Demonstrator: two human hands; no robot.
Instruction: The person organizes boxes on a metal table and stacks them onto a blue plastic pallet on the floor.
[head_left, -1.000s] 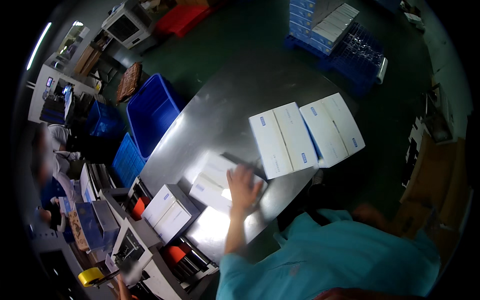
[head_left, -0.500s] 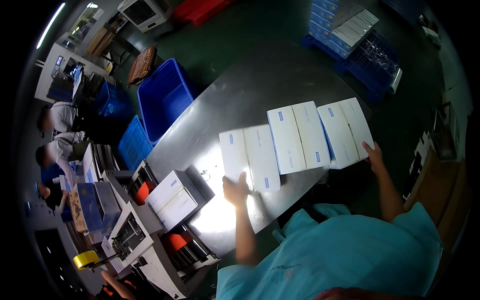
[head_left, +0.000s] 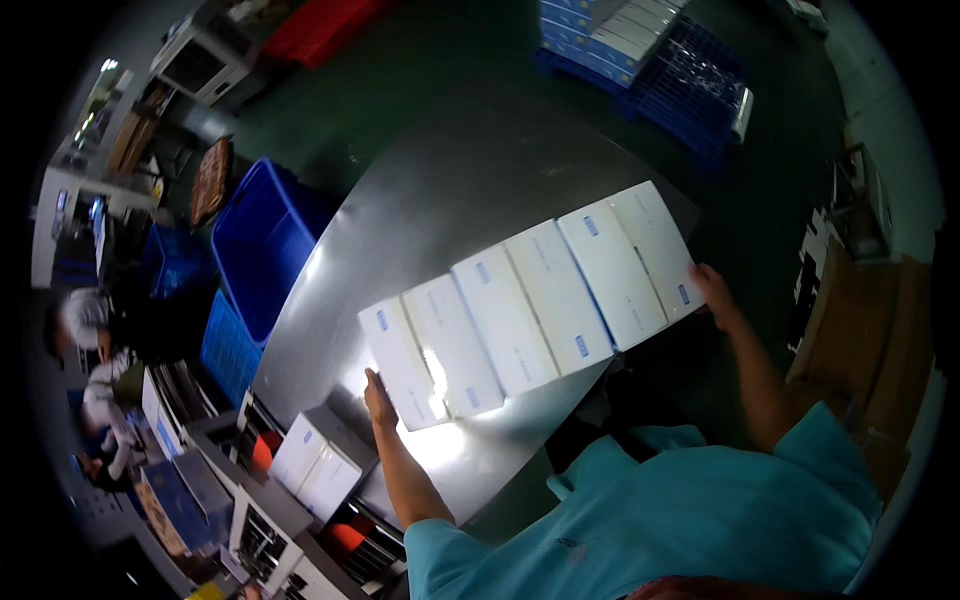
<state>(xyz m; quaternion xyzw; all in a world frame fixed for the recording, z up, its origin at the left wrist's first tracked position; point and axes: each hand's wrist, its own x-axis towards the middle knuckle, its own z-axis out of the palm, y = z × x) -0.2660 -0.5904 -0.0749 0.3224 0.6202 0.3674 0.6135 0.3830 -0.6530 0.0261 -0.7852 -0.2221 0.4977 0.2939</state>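
Note:
Three white cartons with small blue labels lie side by side in one slanting row over the metal table (head_left: pixel 440 170): a left carton (head_left: pixel 440 350), a middle carton (head_left: pixel 532 300) and a right carton (head_left: pixel 628 265). My left hand (head_left: pixel 380 398) grips the outer end of the left carton, its thumb along the near edge. At the opposite end, my right hand (head_left: pixel 712 292) holds the outer side of the right carton, its fingers partly hidden behind it. The row is squeezed between both hands. Whether the cartons' undersides touch the tabletop is hidden.
Another white carton (head_left: pixel 318 460) sits on a roller conveyor by a taping machine (head_left: pixel 270 540) at the lower left. Beyond the table's left edge stands a blue bin (head_left: pixel 262 250). A blue pallet (head_left: pixel 690 90) with stacked boxes is at the far right. People work at the far left.
My left hand has moved left and down to the left carton's outer end. The three cartons, staggered before, now form a straight, tight row. My view has turned slightly.

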